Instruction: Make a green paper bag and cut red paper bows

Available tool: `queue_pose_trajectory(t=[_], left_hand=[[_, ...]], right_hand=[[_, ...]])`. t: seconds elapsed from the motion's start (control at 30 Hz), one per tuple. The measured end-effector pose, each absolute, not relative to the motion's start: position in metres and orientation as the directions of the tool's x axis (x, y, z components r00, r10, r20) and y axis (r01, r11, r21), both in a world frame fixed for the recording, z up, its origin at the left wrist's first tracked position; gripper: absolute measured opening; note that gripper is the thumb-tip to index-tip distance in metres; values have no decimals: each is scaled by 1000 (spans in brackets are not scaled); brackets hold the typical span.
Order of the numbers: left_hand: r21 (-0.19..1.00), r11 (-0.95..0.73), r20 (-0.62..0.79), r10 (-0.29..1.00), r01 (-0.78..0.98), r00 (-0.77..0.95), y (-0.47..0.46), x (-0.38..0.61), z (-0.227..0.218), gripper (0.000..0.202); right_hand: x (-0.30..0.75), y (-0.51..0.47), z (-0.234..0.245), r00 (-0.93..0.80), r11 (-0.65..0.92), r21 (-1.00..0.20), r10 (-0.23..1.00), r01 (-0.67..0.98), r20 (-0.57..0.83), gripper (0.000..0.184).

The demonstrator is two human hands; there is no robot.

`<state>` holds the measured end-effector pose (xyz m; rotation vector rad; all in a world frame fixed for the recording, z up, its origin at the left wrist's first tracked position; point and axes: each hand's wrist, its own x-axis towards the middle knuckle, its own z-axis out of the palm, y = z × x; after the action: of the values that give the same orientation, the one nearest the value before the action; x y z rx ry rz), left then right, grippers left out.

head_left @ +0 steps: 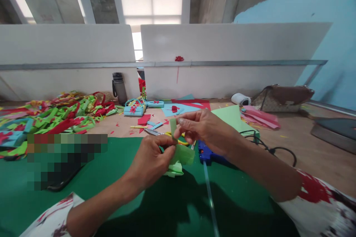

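One green paper, held above the mat just left of the glue gun, is pinched by left hand and right hand, and could tear if they pulled unevenly.

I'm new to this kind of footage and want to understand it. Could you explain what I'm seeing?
There is no machine here, just one person's bare hands. The single picture comes from a camera worn on that person's head, looking forward and down, so the arms reach in from below. Near the middle, the left hand and right hand both pinch light-green material; I cannot tell whether it is one piece. Beneath is a green surface. Just beyond the hands lie yellow-handled scissors; by the right forearm is a blue glue gun with a clear stick behind it. Farther back are a heap of colourful strips on the left, a dark bottle and, on the right, a handbag.
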<state>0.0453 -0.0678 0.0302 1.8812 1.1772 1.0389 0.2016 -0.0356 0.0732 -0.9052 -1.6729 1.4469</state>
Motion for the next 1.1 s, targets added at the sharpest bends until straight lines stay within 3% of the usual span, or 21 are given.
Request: queue_pose_trajectory(t=[0.2, 0.3, 0.4, 0.5, 0.6, 0.8, 0.97, 1.1], left_hand=[[845, -366, 271, 922, 390, 277, -70, 47, 32, 26], [842, -373, 279, 919, 390, 278, -70, 48, 31, 24], [842, -367, 278, 923, 397, 265, -70, 48, 30, 22], [854, -342, 256, 932, 391, 255, -69, 47, 29, 22], [877, -313, 229, 939, 364, 255, -68, 47, 28, 25], [877, -343, 260, 928, 336, 269, -67, 49, 30, 24], [818, -447, 368, 890, 362, 270, -66, 49, 29, 22], [818, -428, 375, 903, 384, 208, -64, 48, 25, 19]], right_hand=[[204, -37, 73, -544, 100, -990, 838, 96, 32, 23], [205, -39, 76, -532, 173, -971, 845, 168, 59, 21], [204, -39, 74, -515, 391, -881, 831, 267, 212, 13], [203, -36, 63, -497, 620, -726, 749, 297, 438, 18], [202, -33, 51, -472, 708, -644, 690, 288, 548, 19], [197, -36, 51, -503, 530, -818, 782, 223, 369, 18], [198, -38, 57, -427, 380, -908, 861, 175, 278, 19], [206, -36, 53, -379, 332, -938, 884, 96, 274, 16]])
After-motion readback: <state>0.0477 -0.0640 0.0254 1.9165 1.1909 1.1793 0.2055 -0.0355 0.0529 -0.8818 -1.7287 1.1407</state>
